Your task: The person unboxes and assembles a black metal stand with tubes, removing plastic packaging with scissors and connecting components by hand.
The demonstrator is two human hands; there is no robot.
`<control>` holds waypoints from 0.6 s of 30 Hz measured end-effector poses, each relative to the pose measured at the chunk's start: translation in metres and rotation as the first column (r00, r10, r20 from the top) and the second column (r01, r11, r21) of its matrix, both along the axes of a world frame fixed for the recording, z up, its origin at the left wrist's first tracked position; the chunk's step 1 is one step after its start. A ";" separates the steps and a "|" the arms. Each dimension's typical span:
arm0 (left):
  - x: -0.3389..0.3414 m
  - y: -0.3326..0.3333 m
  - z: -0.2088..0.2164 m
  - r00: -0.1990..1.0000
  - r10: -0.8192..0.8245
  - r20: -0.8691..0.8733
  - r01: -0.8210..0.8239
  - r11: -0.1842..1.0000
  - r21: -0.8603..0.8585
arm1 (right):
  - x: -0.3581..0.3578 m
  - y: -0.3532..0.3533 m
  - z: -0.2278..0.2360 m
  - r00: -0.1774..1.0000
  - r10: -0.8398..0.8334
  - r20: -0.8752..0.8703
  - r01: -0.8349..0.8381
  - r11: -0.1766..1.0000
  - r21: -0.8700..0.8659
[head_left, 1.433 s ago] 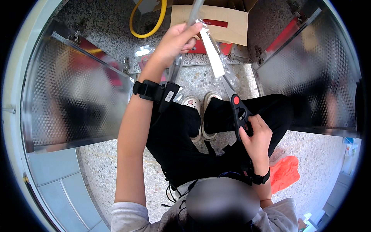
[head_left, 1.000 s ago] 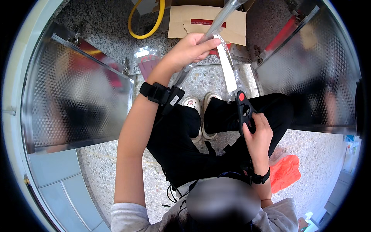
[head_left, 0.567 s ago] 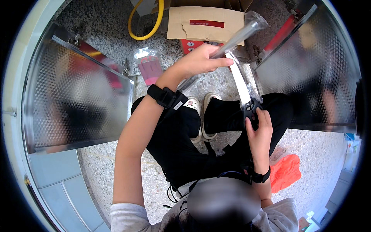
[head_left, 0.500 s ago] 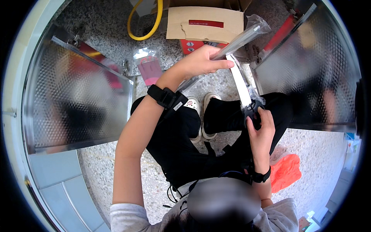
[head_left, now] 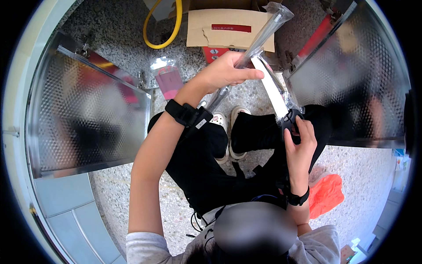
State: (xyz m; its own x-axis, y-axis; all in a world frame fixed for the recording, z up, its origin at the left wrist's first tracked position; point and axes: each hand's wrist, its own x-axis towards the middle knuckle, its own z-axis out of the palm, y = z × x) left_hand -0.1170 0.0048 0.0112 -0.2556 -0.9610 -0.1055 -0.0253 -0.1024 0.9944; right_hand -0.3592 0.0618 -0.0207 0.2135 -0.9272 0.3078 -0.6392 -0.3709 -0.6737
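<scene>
My left hand is closed round a long, narrow thing in clear plastic wrap, whose other end slants down below the palm; what is inside cannot be made out. Its thumb lies by the top of a white strip. This strip runs beside a metal blade, partly in clear film, down to black looped handles that look like those of scissors. Fingers and thumb of my right hand grip these handles. Both things are held up above my knees.
An open cardboard box stands in the cabinet ahead, beside a yellow hose and a pink packet. Textured metal doors stand open on both sides. A red-orange bag lies on the speckled floor at right.
The plastic-wrapped thing has shifted slightly left and stands steeper. My right hand and the black handles have moved a little to the right. Both grips hold.
</scene>
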 end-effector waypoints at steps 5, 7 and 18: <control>-0.009 -0.002 -0.010 0.975 0.049 -0.217 -0.056 0.998 -0.025 | 0.011 -0.003 0.006 0.990 0.015 0.142 -0.025 0.998 0.066; -0.011 -0.004 -0.007 0.957 0.082 -0.279 -0.093 0.995 -0.024 | 0.018 -0.002 0.002 0.919 0.011 0.395 -0.065 0.990 0.123; 0.001 -0.012 0.006 0.910 0.151 -0.386 -0.174 0.985 -0.024 | 0.027 -0.006 0.013 0.884 0.250 0.396 -0.289 0.957 0.042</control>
State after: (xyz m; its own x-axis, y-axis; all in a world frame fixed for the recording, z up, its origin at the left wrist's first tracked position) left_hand -0.1157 -0.0074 0.0176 -0.1053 -0.9941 0.0241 0.3686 -0.0165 0.9294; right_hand -0.3320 0.0559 -0.0074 0.3431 -0.8801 0.3282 -0.2098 -0.4124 -0.8865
